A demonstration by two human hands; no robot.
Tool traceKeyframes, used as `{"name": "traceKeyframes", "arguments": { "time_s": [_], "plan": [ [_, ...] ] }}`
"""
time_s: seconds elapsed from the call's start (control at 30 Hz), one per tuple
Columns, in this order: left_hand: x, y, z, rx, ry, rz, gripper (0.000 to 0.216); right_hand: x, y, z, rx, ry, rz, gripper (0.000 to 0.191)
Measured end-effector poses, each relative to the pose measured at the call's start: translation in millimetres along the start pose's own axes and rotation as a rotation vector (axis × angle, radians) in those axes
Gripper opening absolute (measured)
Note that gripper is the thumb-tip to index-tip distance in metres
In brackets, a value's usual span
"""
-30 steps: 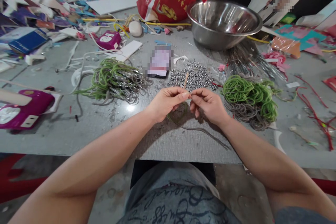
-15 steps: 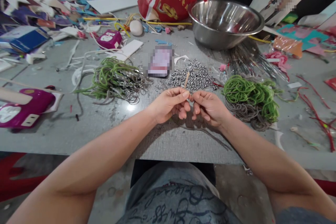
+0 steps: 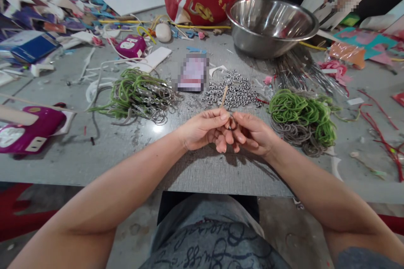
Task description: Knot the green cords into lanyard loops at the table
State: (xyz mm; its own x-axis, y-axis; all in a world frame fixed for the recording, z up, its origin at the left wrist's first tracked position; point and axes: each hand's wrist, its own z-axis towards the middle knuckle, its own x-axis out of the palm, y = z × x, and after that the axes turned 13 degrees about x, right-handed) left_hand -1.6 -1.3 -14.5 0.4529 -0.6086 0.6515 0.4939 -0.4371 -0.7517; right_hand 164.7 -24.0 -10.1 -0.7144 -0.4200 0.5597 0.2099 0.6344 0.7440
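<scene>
Holding one stick (image 3: 224,96) and one cord (image 3: 234,122), two hands (image 3: 203,129) (image 3: 255,131) touch.

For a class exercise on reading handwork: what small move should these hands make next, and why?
Probably, the right hand should gently draw the dark cord loop snug while the left hand steadies the thin stick. The loop looks open between the hands, and the left hand pinches the tilted stick; whether the cord circles it is hidden.
</scene>
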Motion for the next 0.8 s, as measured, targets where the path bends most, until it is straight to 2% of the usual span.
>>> {"name": "traceKeyframes", "arguments": {
  "time_s": [0.27,0.4,0.6,0.8],
  "plan": [
    [3.2,-3.6,0.4,-0.052,-0.090,0.140,0.034,-1.8,2.1,-0.5,0.061,-0.092,0.027,0.028],
    [1.2,-2.2,1.3,-0.056,-0.129,0.143,0.035,-2.4,0.0,0.4,0.051,-0.090,0.037,0.029],
    [1.4,-1.4,1.1,-0.049,-0.098,0.136,0.034,5.7,-2.5,0.8,-0.021,-0.071,0.000,0.029],
    [5.5,-0.5,0.4,-0.012,-0.090,0.148,0.034,8.7,-3.5,1.4,-0.028,-0.121,0.000,0.032]
  ]
}}
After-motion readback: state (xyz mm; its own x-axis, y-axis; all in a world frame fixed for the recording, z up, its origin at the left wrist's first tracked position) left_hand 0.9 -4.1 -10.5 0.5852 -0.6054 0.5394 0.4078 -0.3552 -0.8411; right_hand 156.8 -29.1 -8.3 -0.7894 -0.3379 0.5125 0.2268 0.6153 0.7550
